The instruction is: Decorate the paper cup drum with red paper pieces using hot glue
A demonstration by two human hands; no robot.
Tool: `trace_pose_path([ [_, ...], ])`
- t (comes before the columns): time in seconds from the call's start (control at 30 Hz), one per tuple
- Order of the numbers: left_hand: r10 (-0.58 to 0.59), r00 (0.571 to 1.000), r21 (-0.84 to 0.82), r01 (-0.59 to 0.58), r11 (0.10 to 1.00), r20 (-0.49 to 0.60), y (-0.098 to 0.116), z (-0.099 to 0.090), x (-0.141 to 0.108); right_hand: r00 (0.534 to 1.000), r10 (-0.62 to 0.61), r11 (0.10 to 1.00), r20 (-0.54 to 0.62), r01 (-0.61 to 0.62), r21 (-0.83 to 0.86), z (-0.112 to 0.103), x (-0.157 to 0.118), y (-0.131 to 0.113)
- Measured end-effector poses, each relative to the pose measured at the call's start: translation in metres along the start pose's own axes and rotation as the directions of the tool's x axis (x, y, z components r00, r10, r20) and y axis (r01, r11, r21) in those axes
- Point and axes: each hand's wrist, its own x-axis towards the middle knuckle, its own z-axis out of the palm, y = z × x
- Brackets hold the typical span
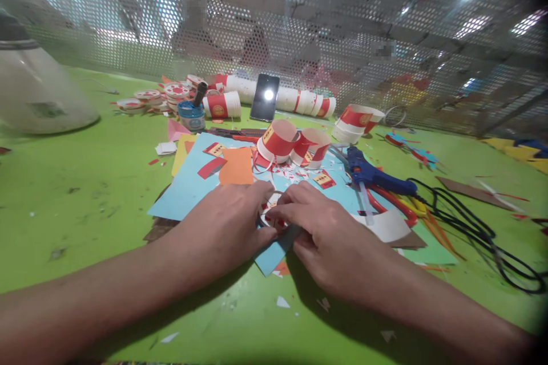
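Observation:
Close together over the table's middle, my left hand [233,217] and my right hand [329,234] have their fingers closed on a small round white-and-red paper piece [274,214]. My fingers hide much of it, along with any fine detail. Just below it, a strip of blue paper [272,256] sticks out between the hands. Under and beyond them lie blue paper sheets [184,188] and an orange paper piece [238,166]. Cut red-and-white paper cups [277,142] stand right behind, with paper scraps [295,170] around them.
At right lie a blue glue gun [377,174] with a looped black cord [475,234] and red-handled scissors [391,205]. A phone [265,97] leans on stacked cups [303,101]. Left of it are a blue jar [191,116], red-white discs [175,91] and a large white container [43,88].

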Motion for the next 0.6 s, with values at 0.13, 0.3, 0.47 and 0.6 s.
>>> trace_pose_path([
  [0.13, 0.001, 1.000, 0.001, -0.001, 1.000, 0.005, -0.0005, -0.0002, -0.0015, 1.000, 0.007, 1.000, 0.006, -0.008, 0.018, 0.0006, -0.0002, 0.0016],
  [0.3, 0.012, 1.000, -0.002, -0.012, 1.000, 0.001, -0.0002, 0.0002, -0.0003, 0.999, 0.034, 0.998, 0.008, -0.035, 0.043, 0.0003, 0.0007, 0.0019],
  [0.47, 0.012, 1.000, -0.015, -0.012, 1.000, 0.005, 0.0019, -0.0007, -0.0006, 1.000, 0.020, 0.998, 0.009, -0.021, 0.051, -0.0013, 0.0021, 0.0002],
  [0.6, 0.007, 1.000, -0.015, -0.007, 1.000, 0.016, 0.0023, -0.0008, -0.0004, 1.000, 0.022, 0.999, 0.007, -0.022, 0.047, -0.0012, 0.0022, 0.0004],
])
